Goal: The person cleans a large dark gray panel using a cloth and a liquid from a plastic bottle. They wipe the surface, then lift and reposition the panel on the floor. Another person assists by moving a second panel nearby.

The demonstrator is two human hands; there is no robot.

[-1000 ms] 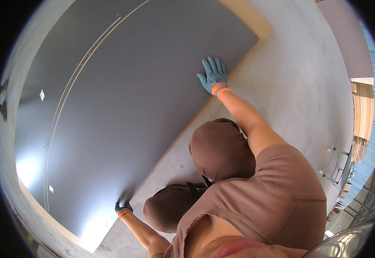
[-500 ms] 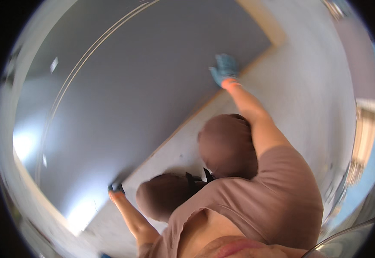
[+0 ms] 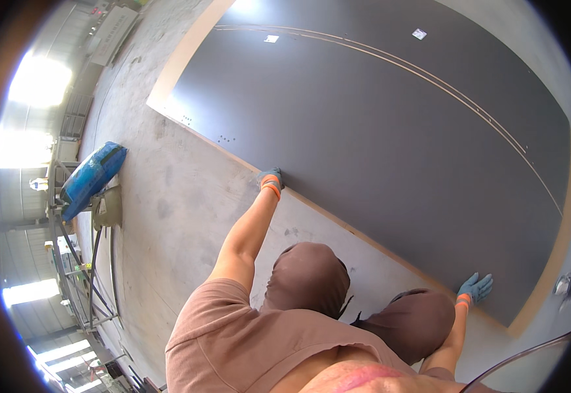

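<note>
A large dark grey panel point(image 3: 377, 150) lies low in front of my bent knees, with tan borders and two pale parallel lines along its far side. My left hand point(image 3: 271, 178), in a blue-grey glove with an orange cuff, is closed over the panel's near edge, left of my knees. Fingers of that hand are partly hidden. Toward the near right corner, my right hand point(image 3: 476, 288), gloved the same way, rests on the panel's top with its fingers stretched out. Two small white labels point(image 3: 419, 34) are on the panel's far part.
Grey concrete floor point(image 3: 167, 177) surrounds the panel. At the left, a metal frame point(image 3: 92, 275) stands near a blue sack point(image 3: 95, 177) and an olive bag point(image 3: 107, 208). Something wrapped in clear plastic point(image 3: 567, 285) is at the right rim.
My view has swung round, so the panel slants the other way and the left side of the hall has come into sight. My right hand still lies spread on the panel.
</note>
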